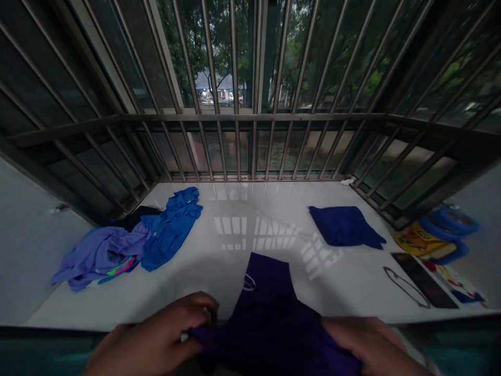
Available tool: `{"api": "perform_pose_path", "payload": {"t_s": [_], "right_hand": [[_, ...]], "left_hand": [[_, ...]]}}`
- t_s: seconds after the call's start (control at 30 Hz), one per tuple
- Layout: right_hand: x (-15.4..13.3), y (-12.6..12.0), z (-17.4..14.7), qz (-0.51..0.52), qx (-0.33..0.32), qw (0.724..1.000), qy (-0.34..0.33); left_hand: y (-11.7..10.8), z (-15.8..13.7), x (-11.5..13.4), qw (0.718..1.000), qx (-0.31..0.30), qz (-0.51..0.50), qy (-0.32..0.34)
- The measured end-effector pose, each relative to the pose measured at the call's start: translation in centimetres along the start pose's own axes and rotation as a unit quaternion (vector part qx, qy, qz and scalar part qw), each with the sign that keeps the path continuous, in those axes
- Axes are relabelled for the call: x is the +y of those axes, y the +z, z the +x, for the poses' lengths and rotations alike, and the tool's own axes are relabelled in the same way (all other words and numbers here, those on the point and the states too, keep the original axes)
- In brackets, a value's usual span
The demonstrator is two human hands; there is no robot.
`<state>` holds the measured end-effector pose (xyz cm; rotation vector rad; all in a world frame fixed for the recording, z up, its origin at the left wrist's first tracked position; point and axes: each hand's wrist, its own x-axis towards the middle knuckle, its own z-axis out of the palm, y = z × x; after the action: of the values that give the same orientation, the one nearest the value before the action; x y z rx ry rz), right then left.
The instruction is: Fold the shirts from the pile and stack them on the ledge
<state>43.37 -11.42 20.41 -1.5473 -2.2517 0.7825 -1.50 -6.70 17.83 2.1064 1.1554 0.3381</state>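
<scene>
Surface: a glossy white ledge (274, 201), reflecting the barred window, runs away from the grip to a cage of metal bars (252, 146); trees (332, 57) show beyond. Light is dim.

Grip: the left hand (164, 329) pinches the left side of a purple garment (274, 308). The right hand (368, 337) touches its right side; the fingertips are hidden, so closure cannot be told. The garment lies between the hands, its narrower end pointing away over the ledge.

Markings: a pale oval emblem (249, 282) sits on that end, too small to read. Lettering on the yellow-and-blue container (426, 237), far right of the grip, cannot be made out.

Edges and room: the ledge's near edge passes under the grip. Ahead-left, a blue garment (172, 224) touches a lavender garment (105, 250); ahead-right lies a folded navy cloth (344, 227). White surface separates the two sides. A dark phone (425, 282) lies right of the right hand, well apart.
</scene>
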Motion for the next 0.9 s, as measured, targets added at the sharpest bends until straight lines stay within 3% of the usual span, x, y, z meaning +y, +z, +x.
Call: {"api": "perform_pose_path", "payload": {"t_s": [0.1,0.17,0.27,0.33,0.4,0.47,0.57,0.63,0.7,0.77,0.83,0.9], "right_hand": [[0.5,-3.2,2.5,0.033,-0.021,0.999,-0.005],[0.9,-5.5,5.3,0.053,-0.036,0.998,-0.026],[1.9,-9.3,10.5,0.022,0.044,0.996,-0.078],[2.3,-11.9,14.2,-0.025,0.119,0.987,-0.102],[2.1,-14.7,17.6,-0.089,0.210,0.968,-0.106],[1.1,-17.7,20.5,-0.147,0.294,0.940,-0.094],[-1.3,-21.9,22.4,-0.200,0.392,0.895,-0.068],[-3.0,-23.9,21.8,-0.219,0.440,0.869,-0.057],[-4.1,-24.9,20.0,-0.226,0.476,0.848,-0.054],[-4.4,-24.5,17.6,-0.225,0.499,0.835,-0.055],[-3.7,-23.0,15.0,-0.223,0.508,0.831,-0.048],[-2.0,-21.0,12.7,-0.229,0.481,0.846,-0.029]], "left_hand": [[-2.4,0.9,-1.4,0.992,0.113,-0.046,0.022],[-4.8,1.8,-1.7,0.989,0.144,-0.025,0.016],[-9.3,4.6,-1.0,0.994,0.077,0.080,-0.010],[-13.0,7.5,-0.2,0.981,0.023,0.193,-0.019],[-17.1,10.5,0.9,0.938,0.043,0.344,-0.027],[-21.5,12.9,2.3,0.874,0.133,0.461,-0.079],[-27.3,14.1,5.5,0.828,0.247,0.501,-0.057],[-29.7,13.3,8.2,0.800,0.336,0.497,-0.035],[-30.6,11.5,10.8,0.780,0.399,0.481,-0.034],[-29.9,9.2,12.5,0.772,0.428,0.470,-0.035],[-28.1,6.9,12.6,0.769,0.434,0.469,-0.032],[-25.2,4.9,11.0,0.776,0.425,0.465,-0.037]]}}
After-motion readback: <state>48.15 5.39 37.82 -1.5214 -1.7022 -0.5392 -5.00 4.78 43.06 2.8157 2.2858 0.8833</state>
